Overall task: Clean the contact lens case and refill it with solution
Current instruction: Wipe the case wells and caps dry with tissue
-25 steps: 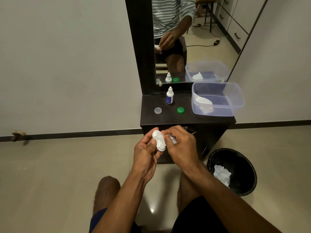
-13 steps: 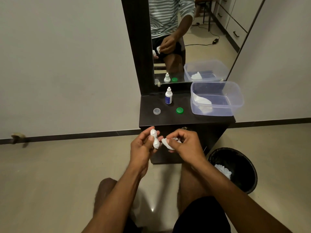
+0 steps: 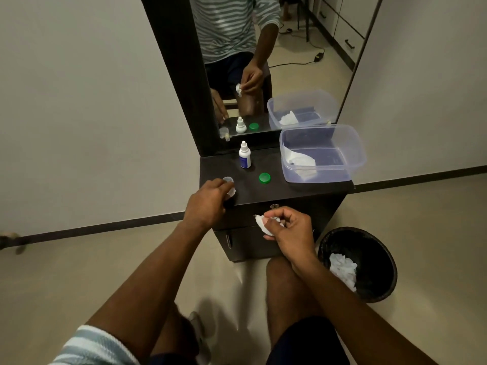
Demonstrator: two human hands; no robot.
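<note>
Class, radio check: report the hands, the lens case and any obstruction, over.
Left hand setting lens case on cabinet top. Right hand pinching tissue. Nothing in the way.

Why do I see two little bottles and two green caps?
Head view: the mirror behind the dark cabinet reflects the dropper bottle and green cap; the wide lens also bends the walls, and the floor shows a small glare spot.

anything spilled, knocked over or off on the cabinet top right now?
Nothing stands out. The solution bottle stands upright, the green cap and clear cap lie loose on the cabinet top, no spill shows. The left hand sets the lens case down; the right hand pinches a tissue.
</note>
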